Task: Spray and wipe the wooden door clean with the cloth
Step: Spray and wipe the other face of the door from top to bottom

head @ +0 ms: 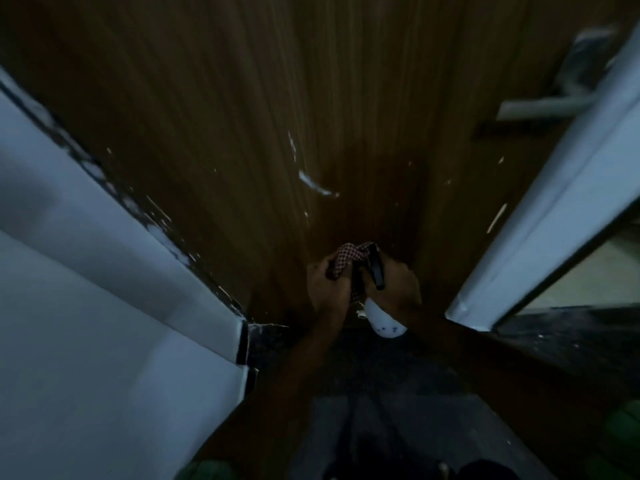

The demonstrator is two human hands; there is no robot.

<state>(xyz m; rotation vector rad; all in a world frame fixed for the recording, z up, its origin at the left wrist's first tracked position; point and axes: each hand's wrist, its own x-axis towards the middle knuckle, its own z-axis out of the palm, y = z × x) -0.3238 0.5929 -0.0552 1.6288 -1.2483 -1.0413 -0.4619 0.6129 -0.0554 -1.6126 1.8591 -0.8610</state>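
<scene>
So I'm counting one wooden door [242,116], one lever door handle [540,107], one checkered cloth [346,259], one spray bottle [384,323], and two hands: left hand [327,289] and right hand [398,287].

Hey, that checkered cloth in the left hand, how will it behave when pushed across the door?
The checkered cloth looks floppy: it bunches in the left hand. It probably weighs little and will likely fold or slide unless pressed flat against the wooden door.
</scene>
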